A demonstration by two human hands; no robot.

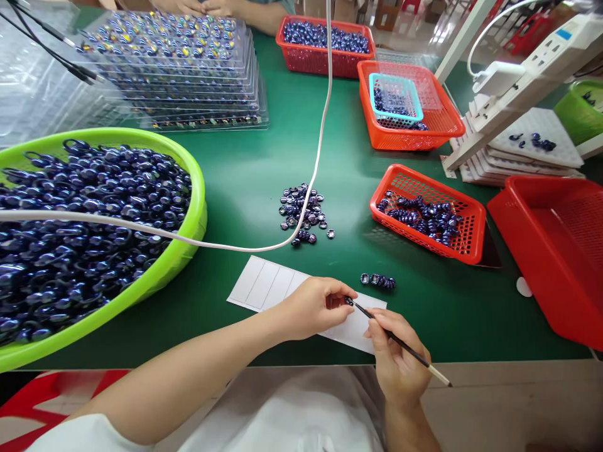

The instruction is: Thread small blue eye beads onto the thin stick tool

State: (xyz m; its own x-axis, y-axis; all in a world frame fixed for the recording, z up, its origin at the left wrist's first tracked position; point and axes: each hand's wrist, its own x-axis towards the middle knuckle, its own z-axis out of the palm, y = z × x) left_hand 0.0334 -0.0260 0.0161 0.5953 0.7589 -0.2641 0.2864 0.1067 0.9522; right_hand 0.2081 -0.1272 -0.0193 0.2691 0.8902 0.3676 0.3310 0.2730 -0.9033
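Observation:
My left hand [313, 309] rests on a white sheet of paper [268, 284] near the table's front edge and pinches a small dark blue bead [347, 301] between its fingertips. My right hand [393, 358] holds a thin brush [405, 344] like a pen, its dark tip touching that bead. A short row of finished blue beads [379, 280] lies just beyond the hands. Farther back sits a loose pile of blue beads [304, 213] on the green table.
A big green basin [195, 207] of blue beads fills the left. Red baskets [473, 220] [560, 251] [409, 103] [325, 44] stand right and back. Stacked clear trays [188, 69] sit far left. A white cable [320, 138] crosses the table. Another person's hands [207, 6] show at the far edge.

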